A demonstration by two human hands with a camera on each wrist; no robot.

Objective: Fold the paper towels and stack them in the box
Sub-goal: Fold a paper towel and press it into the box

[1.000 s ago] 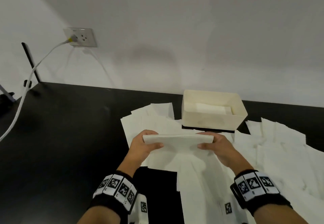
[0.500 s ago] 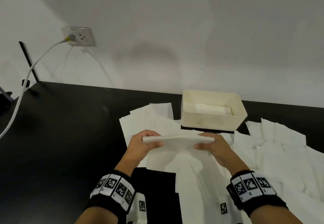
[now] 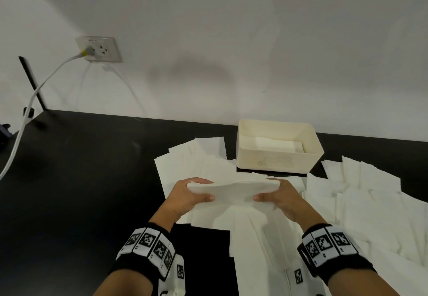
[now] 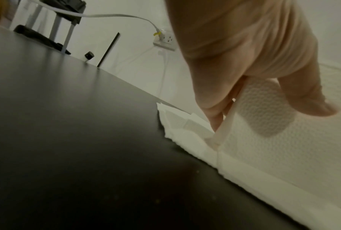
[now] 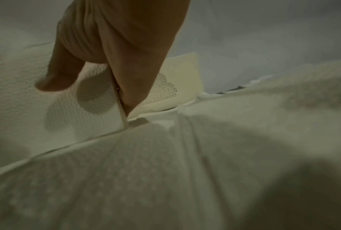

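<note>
Currently table (image 3: 81, 180) has loose towels (image 3: 359, 198) spread in front of the box (image 3: 278, 160), which has folded ones inside. Left hand (image 3: 187, 197) and right hand (image 3: 281, 197) each pinch an end of a folded towel (image 3: 231, 190), held above the pile, just short of the box.

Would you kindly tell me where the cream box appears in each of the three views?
Head: the box is right of centre, beyond both hands, against the wall.
Left wrist: not in it.
Right wrist: its perforated wall shows behind the fingers.
Shared landmark: the held folded towel.
</note>
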